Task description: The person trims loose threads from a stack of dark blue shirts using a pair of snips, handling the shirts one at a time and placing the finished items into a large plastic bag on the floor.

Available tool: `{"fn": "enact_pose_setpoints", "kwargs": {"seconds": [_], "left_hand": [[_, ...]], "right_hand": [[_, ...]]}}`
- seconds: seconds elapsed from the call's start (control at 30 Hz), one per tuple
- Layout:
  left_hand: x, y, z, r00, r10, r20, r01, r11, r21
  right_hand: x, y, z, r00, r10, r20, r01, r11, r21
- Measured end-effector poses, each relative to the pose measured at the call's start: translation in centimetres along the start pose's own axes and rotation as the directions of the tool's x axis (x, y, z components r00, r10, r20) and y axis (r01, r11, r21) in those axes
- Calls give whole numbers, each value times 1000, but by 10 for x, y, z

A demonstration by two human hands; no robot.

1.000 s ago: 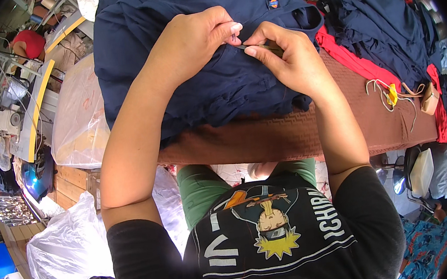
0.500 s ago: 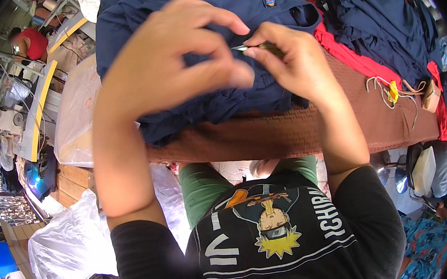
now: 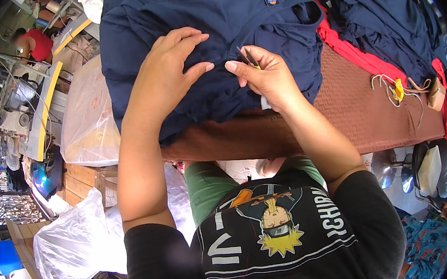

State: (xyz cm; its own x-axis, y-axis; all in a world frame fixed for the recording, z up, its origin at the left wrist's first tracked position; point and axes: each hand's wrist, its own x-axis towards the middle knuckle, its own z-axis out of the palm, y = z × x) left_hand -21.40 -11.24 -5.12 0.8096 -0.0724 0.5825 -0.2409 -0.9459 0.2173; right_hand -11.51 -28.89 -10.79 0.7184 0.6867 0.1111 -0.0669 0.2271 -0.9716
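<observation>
A: Head view: what is in hand?

B: A navy garment (image 3: pixel 232 23), bunched on a table covered in brown cloth (image 3: pixel 352 108). The left hand (image 3: pixel 164 77) lies flat on it, fingers spread and open, pressing the fabric down. The right hand (image 3: pixel 265 74) is just beside it, fingers pinched around a small thin dark tool (image 3: pixel 246 57) whose tip meets the garment.

A: What sort of tool?

B: Too small to tell; it is slim and dark.

A: And around them?

B: A red cloth (image 3: pixel 351 50) lies under more navy garments (image 3: pixel 379 6) to the right. Near the table's right end sits a small yellow item with cords (image 3: pixel 397 89). Left of the table are clear plastic bags (image 3: pixel 87 125), and farther left a sewing machine (image 3: pixel 13 108).
</observation>
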Motion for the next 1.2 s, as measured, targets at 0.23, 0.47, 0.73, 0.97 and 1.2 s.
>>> {"fn": "enact_pose_setpoints", "kwargs": {"seconds": [0.23,0.47,0.73,0.97,1.2], "left_hand": [[-3,4,-1,981,-167,103,188,949,-252],[-3,5,-11,987,-106,122,133,963,-236],[3,22,-19,851,-477,219,518,699,-492],[-7,17,-5,977,-211,10,205,935,-290],[-14,24,-6,946,-286,149,320,889,-327]], "right_hand": [[4,27,-7,886,-459,-66,440,878,-190],[2,23,-12,844,-536,-6,492,779,-390],[-2,18,-15,763,-645,35,557,630,-541],[-5,15,-15,734,-677,58,579,579,-574],[-5,14,-16,736,-675,46,563,573,-595]]}}
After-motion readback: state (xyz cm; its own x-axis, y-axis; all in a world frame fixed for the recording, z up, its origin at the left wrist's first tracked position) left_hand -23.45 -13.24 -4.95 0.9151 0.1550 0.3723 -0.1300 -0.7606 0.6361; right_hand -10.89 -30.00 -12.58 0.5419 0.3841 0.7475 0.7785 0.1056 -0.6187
